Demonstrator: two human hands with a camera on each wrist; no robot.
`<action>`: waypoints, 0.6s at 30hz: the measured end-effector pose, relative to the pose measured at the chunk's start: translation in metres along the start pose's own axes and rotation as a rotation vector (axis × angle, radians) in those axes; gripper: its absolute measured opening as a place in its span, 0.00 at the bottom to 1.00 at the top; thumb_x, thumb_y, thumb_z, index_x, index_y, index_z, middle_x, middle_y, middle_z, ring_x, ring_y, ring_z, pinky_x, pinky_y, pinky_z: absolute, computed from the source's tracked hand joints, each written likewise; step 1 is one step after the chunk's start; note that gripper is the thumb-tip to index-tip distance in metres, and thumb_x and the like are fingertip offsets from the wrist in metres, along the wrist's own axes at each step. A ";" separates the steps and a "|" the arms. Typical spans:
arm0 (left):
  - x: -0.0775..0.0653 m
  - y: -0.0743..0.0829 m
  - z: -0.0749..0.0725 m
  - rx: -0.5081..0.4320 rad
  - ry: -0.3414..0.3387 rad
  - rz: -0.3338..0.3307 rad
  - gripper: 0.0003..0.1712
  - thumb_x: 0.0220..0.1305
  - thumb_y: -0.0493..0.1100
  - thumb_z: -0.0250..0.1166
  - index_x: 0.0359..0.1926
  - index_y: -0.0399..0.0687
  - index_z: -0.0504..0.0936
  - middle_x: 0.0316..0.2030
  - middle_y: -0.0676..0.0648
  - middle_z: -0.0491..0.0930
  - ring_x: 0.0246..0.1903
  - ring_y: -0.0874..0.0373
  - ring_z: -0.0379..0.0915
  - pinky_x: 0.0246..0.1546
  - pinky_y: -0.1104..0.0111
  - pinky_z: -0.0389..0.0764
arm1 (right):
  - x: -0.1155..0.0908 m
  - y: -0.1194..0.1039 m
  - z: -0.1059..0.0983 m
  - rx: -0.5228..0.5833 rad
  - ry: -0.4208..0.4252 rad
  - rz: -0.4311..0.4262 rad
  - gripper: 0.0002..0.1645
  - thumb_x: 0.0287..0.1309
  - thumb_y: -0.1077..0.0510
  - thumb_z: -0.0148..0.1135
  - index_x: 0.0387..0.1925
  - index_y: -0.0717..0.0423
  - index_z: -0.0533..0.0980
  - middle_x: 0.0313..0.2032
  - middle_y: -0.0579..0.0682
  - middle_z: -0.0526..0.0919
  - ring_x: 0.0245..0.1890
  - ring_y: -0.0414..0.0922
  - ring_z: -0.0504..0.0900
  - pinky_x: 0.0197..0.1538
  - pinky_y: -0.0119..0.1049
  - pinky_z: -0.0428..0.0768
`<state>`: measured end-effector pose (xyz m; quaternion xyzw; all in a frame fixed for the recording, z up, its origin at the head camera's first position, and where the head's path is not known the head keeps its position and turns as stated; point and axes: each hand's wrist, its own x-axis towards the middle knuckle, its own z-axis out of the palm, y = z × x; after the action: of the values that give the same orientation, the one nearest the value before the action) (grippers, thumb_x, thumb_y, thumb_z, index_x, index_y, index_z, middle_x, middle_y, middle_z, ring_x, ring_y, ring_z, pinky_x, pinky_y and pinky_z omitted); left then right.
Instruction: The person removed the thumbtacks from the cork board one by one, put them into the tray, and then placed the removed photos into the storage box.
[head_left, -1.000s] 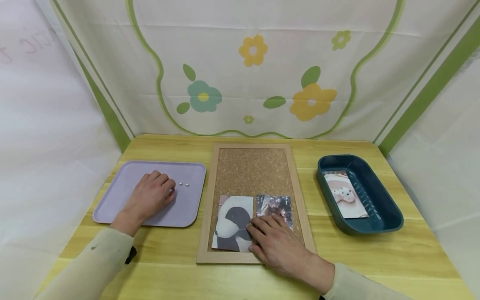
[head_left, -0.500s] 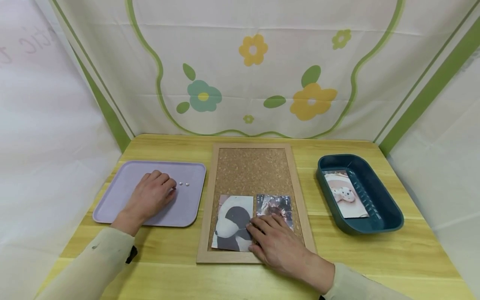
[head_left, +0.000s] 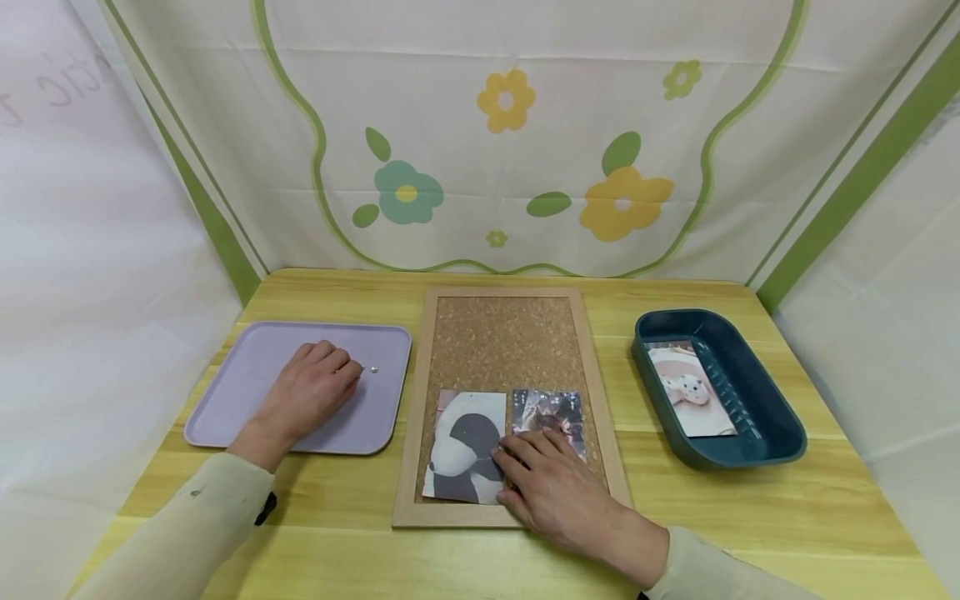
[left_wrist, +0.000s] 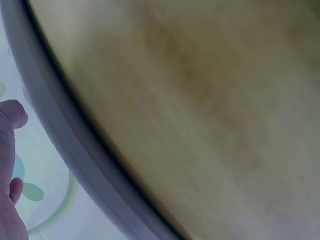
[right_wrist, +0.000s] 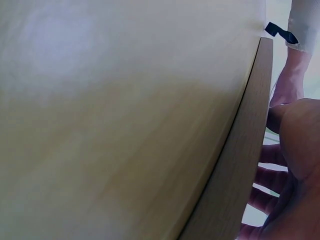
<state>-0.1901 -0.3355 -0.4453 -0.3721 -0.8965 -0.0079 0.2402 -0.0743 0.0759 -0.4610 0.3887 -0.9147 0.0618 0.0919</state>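
My left hand [head_left: 307, 396] is over the lilac tray [head_left: 232, 392], fingers bent down toward its surface. A small shiny round piece [head_left: 374, 369] lies just beyond the fingertips; a second one is almost hidden at the fingertips. I cannot tell whether the fingers pinch it. My right hand [head_left: 558, 492] rests with extended fingers on the cork board [head_left: 510, 342]. Its fingers lie over the lower part of a dark photo [head_left: 551, 408] and reach the right edge of a panda photo [head_left: 465, 450]. In the left wrist view, part of my left hand [left_wrist: 7, 165] shows beside the tray rim.
A dark teal basin [head_left: 765, 417] stands at the right, with a photo [head_left: 690, 387] of a white spotted figure inside. The wooden table [head_left: 337, 533] runs back to a flower-printed curtain [head_left: 465, 50], with white cloth at both sides. The board's wooden frame [right_wrist: 245, 135] shows in the right wrist view.
My left hand has shifted slightly to the right across the tray, so its fingertips now nearly cover one of the two small round pieces. My right hand and the photos have stayed put.
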 end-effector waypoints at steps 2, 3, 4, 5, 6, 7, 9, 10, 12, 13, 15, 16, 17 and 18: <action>0.000 0.000 0.000 0.007 0.003 0.001 0.07 0.60 0.36 0.73 0.37 0.45 0.82 0.34 0.46 0.80 0.38 0.45 0.74 0.41 0.52 0.76 | 0.000 0.000 0.000 0.002 -0.002 0.001 0.29 0.74 0.38 0.60 0.66 0.49 0.81 0.65 0.49 0.82 0.65 0.49 0.78 0.67 0.56 0.76; 0.000 0.000 0.000 0.009 0.006 0.000 0.07 0.60 0.36 0.73 0.37 0.44 0.82 0.34 0.45 0.80 0.38 0.45 0.74 0.41 0.51 0.76 | 0.000 0.000 0.001 0.002 -0.003 0.002 0.29 0.74 0.38 0.60 0.66 0.49 0.81 0.65 0.49 0.81 0.65 0.49 0.78 0.68 0.56 0.76; 0.000 0.000 0.000 0.010 0.009 -0.004 0.07 0.60 0.36 0.74 0.37 0.44 0.82 0.34 0.45 0.80 0.38 0.45 0.74 0.41 0.51 0.76 | 0.000 0.000 0.001 0.004 -0.004 0.003 0.29 0.73 0.38 0.60 0.66 0.49 0.81 0.65 0.49 0.81 0.65 0.49 0.78 0.67 0.56 0.76; 0.000 0.000 0.001 0.010 0.011 -0.008 0.08 0.59 0.36 0.74 0.37 0.44 0.82 0.34 0.45 0.80 0.38 0.45 0.73 0.41 0.51 0.76 | 0.000 0.000 0.001 0.006 -0.006 0.004 0.29 0.74 0.38 0.60 0.66 0.48 0.80 0.65 0.49 0.81 0.65 0.49 0.78 0.68 0.56 0.76; 0.000 0.000 0.001 0.011 0.014 -0.013 0.09 0.59 0.35 0.75 0.37 0.44 0.83 0.34 0.45 0.80 0.38 0.45 0.73 0.41 0.51 0.76 | 0.000 0.000 0.001 0.009 -0.007 0.005 0.29 0.74 0.38 0.60 0.66 0.48 0.80 0.66 0.48 0.81 0.65 0.49 0.78 0.68 0.56 0.76; -0.001 0.000 0.001 0.013 0.017 -0.018 0.09 0.58 0.35 0.76 0.37 0.44 0.83 0.34 0.45 0.80 0.38 0.46 0.73 0.41 0.51 0.76 | 0.000 0.000 0.001 0.011 -0.009 0.006 0.29 0.74 0.38 0.60 0.66 0.48 0.80 0.66 0.48 0.81 0.66 0.49 0.78 0.68 0.56 0.76; -0.002 -0.001 0.001 0.015 0.023 -0.027 0.10 0.57 0.35 0.77 0.37 0.44 0.83 0.34 0.45 0.81 0.38 0.46 0.73 0.41 0.51 0.76 | 0.000 0.000 0.001 0.015 -0.015 0.008 0.29 0.74 0.38 0.60 0.67 0.48 0.80 0.66 0.48 0.81 0.66 0.49 0.78 0.68 0.56 0.75; -0.002 -0.001 0.002 0.016 0.026 -0.030 0.10 0.57 0.35 0.77 0.37 0.44 0.83 0.34 0.45 0.81 0.37 0.46 0.73 0.41 0.51 0.76 | 0.000 0.000 0.001 0.018 -0.018 0.009 0.30 0.74 0.38 0.60 0.67 0.48 0.80 0.66 0.49 0.81 0.66 0.49 0.78 0.68 0.56 0.75; -0.002 -0.002 0.002 0.014 0.029 -0.032 0.11 0.56 0.35 0.77 0.37 0.44 0.83 0.34 0.45 0.81 0.37 0.46 0.73 0.41 0.51 0.76 | 0.000 0.000 0.001 0.019 -0.021 0.011 0.30 0.74 0.38 0.60 0.67 0.48 0.80 0.66 0.49 0.81 0.66 0.49 0.77 0.69 0.56 0.75; -0.003 -0.002 0.002 0.013 0.029 -0.033 0.11 0.56 0.35 0.78 0.37 0.44 0.83 0.34 0.45 0.81 0.37 0.46 0.73 0.41 0.51 0.76 | 0.000 0.000 0.001 0.019 -0.021 0.011 0.30 0.74 0.38 0.60 0.67 0.48 0.80 0.66 0.49 0.81 0.66 0.49 0.77 0.69 0.56 0.75; -0.002 -0.001 0.002 0.003 0.028 -0.036 0.11 0.56 0.36 0.78 0.37 0.44 0.83 0.34 0.45 0.81 0.37 0.46 0.73 0.40 0.52 0.76 | 0.000 0.000 0.001 0.021 -0.016 0.010 0.30 0.74 0.38 0.60 0.67 0.48 0.80 0.66 0.49 0.81 0.66 0.49 0.78 0.69 0.56 0.75; -0.002 -0.001 0.001 -0.004 0.027 -0.036 0.10 0.57 0.36 0.77 0.37 0.45 0.83 0.34 0.46 0.81 0.37 0.46 0.73 0.41 0.52 0.75 | 0.000 0.000 0.001 0.022 -0.014 0.010 0.30 0.74 0.38 0.60 0.67 0.48 0.80 0.66 0.49 0.81 0.66 0.49 0.78 0.68 0.57 0.75; -0.001 0.000 0.001 -0.014 0.026 -0.035 0.10 0.57 0.36 0.77 0.37 0.45 0.84 0.34 0.46 0.80 0.37 0.46 0.73 0.41 0.52 0.76 | 0.000 0.001 0.001 0.020 -0.009 0.009 0.29 0.74 0.38 0.60 0.67 0.48 0.80 0.66 0.49 0.81 0.66 0.49 0.78 0.68 0.57 0.75; 0.001 0.002 0.000 -0.023 0.025 -0.034 0.09 0.58 0.36 0.76 0.38 0.45 0.84 0.34 0.46 0.80 0.38 0.47 0.72 0.41 0.52 0.75 | 0.000 0.001 0.001 0.020 -0.005 0.009 0.29 0.74 0.38 0.60 0.66 0.49 0.80 0.66 0.49 0.81 0.66 0.50 0.78 0.68 0.57 0.75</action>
<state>-0.1896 -0.3333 -0.4451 -0.3595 -0.8995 -0.0267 0.2469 -0.0750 0.0764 -0.4618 0.3855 -0.9161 0.0703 0.0855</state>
